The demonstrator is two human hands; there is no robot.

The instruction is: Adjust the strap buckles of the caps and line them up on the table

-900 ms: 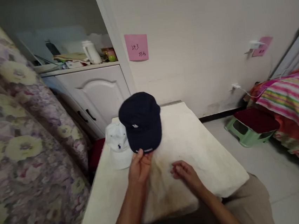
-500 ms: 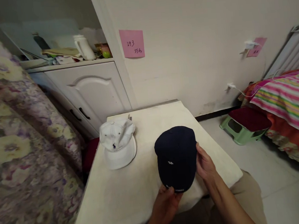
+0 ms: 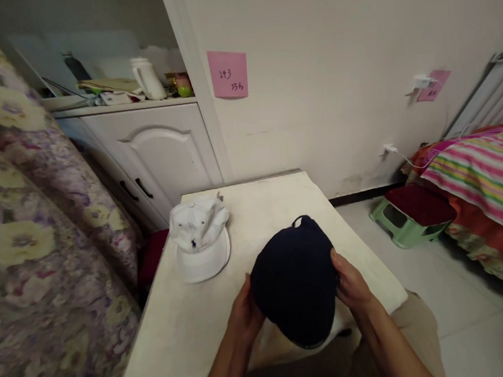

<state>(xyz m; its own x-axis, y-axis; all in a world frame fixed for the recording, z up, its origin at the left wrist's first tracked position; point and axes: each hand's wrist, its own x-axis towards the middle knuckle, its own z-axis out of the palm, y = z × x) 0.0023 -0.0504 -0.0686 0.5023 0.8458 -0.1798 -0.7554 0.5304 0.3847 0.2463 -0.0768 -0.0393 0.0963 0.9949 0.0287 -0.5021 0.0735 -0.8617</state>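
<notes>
A pale, flat table [image 3: 267, 211] stands before me. At its near edge my left hand [image 3: 244, 312] and right hand [image 3: 353, 279] grip 2 sides of the dark blue cap [image 3: 294, 285], soft rounded cloth. I think the step is handling it; the next move calls for even, light pressure. Farther left lies the white cap [image 3: 198, 235], its crown wrinkled.

I see a flat, cream-topped tbl [image 3: 262, 211]; on its far L part sits a white cap [image 3: 198, 241], brim twd the near side, w/ a second white brim [image 3: 227, 249] peeking out at its R. The cabinet top [image 3: 106, 109] carries a white jug [image 3: 148, 80], a small green item [image 3: 185, 91] & misc. clutter [image 3: 113, 98]. On the tiled flr [image 3: 472, 315] stands a green stool [image 3: 397, 222] w/ a dk red top [image 3: 419, 203].
</notes>
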